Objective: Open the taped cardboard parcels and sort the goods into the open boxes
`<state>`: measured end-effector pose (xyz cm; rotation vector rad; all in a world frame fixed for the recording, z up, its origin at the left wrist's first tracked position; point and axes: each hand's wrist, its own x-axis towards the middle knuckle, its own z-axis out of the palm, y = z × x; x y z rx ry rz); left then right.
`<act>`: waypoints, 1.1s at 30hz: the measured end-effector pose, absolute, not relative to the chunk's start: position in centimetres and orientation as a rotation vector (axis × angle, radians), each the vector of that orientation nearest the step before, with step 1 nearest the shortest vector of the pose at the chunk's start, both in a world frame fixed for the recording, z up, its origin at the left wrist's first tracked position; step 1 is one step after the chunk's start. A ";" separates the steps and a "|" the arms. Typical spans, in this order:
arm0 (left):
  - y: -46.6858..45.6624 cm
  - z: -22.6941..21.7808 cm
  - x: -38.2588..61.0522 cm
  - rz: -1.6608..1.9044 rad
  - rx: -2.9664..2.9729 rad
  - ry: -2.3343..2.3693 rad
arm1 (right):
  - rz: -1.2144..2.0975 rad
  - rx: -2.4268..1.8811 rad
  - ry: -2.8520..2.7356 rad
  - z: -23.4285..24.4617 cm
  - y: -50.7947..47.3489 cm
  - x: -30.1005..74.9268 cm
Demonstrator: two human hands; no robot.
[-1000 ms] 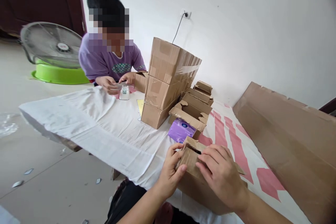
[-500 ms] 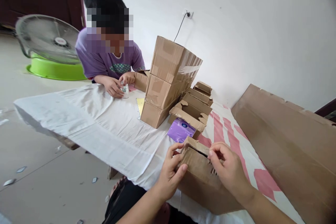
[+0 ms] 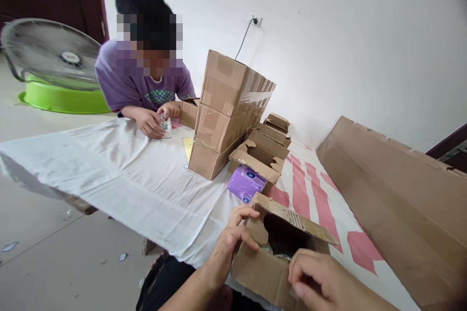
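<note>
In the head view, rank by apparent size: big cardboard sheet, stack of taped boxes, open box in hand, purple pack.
1. big cardboard sheet
2. stack of taped boxes and open box: alike; the box is nearer
3. purple pack

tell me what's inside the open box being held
Mostly dark inside the box; something pale shows low down, unclear what. The right hand hides the near part.

No writing can be read anywhere. The purple packet (image 3: 245,183) bears a small blue mark and the fan (image 3: 69,57) a red label at its hub, both too small to make out. The print on the co-worker's purple shirt (image 3: 160,96) is illegible, and the open cardboard box (image 3: 253,272) shows plain brown board.
</note>
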<state>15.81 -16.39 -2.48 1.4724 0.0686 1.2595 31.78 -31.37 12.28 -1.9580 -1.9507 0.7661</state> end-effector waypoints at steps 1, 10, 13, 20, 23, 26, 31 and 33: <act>-16.4 -2.4 15.7 1.257 1.513 0.097 | 0.739 -1.961 -2.023 12.2 -31.5 31.4; -16.4 -3.3 16.3 1.247 1.608 0.170 | 0.637 -1.823 -1.650 12.6 -26.3 34.9; -16.1 -3.7 16.5 1.245 1.607 0.142 | 0.733 -1.784 -1.596 11.8 -23.1 35.7; -15.9 -3.8 16.3 1.236 1.634 0.141 | 0.667 -1.938 -1.765 10.7 -20.5 35.0; -16.0 -3.9 16.3 1.222 1.618 0.148 | 0.574 -1.978 -1.823 10.6 -20.5 34.6; -16.1 -3.8 16.4 1.229 1.590 0.137 | 0.436 -2.003 -1.907 10.5 -20.5 34.2; -16.1 -3.6 16.4 1.212 1.575 0.134 | 0.267 -1.999 -2.033 10.1 -20.9 34.0; -16.1 -3.6 16.4 1.210 1.570 0.135 | 0.196 -2.000 -2.076 9.9 -21.3 34.1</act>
